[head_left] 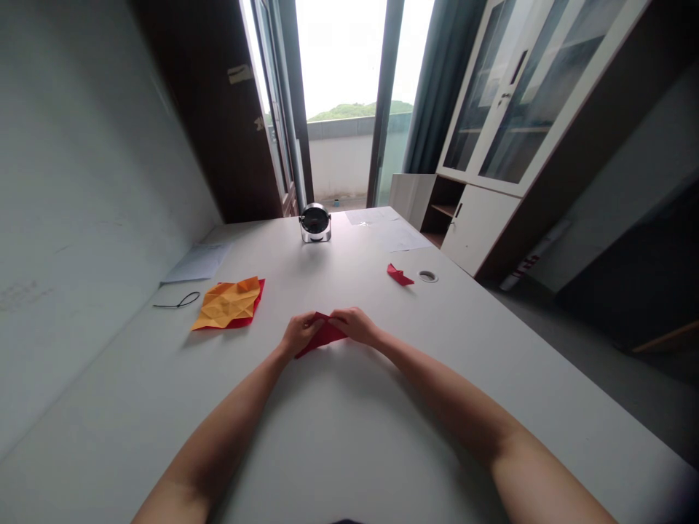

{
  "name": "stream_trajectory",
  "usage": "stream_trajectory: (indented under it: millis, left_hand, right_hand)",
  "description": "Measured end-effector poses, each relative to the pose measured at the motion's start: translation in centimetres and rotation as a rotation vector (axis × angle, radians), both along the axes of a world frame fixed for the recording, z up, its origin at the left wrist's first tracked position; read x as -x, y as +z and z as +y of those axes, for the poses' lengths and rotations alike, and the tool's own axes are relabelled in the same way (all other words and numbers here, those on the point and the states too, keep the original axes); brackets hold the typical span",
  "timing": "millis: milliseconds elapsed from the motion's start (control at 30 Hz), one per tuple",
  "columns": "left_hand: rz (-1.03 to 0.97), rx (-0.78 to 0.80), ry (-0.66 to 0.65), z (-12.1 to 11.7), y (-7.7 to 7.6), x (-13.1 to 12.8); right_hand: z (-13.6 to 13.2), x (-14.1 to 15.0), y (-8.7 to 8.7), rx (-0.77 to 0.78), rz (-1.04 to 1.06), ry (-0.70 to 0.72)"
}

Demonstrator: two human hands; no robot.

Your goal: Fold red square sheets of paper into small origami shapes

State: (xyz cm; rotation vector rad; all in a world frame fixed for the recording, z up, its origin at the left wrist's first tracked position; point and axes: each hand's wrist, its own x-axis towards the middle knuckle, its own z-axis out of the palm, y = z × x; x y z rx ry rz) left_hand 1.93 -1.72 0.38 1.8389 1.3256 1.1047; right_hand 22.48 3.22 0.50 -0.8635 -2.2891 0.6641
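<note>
A folded sheet of red paper [324, 336] is held between both hands just above the white table, near its middle. My left hand [299, 332] pinches its left side, thumb on top. On the right, my right hand [354, 324] grips the upper right part of the same paper. The fingers under the paper are partly hidden. Off to the left lies a creased orange paper [226, 303] on top of a red sheet [258, 306]. A small folded red paper piece [400, 275] rests to the right, beyond my right hand.
The white table [349, 437] has a round cable hole [427, 276] at the right. A small round fan-like device [315, 223] stands at the far end. White sheets [197, 262] and a black cord [180, 300] lie left. A cabinet [480, 225] stands at the right.
</note>
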Motion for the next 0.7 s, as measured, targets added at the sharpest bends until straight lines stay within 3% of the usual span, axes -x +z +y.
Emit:
stream_trajectory:
  millis: [333,700]
  left_hand:
    - [-0.064,-0.039,0.081,0.2,0.0,0.3]
    - [-0.341,-0.003,0.271,1.3,-0.9,1.4]
  right_hand:
    - [0.1,0.1,-0.6,0.067,0.013,0.012]
    - [1.4,-0.7,-0.7,0.105,0.187,-0.181]
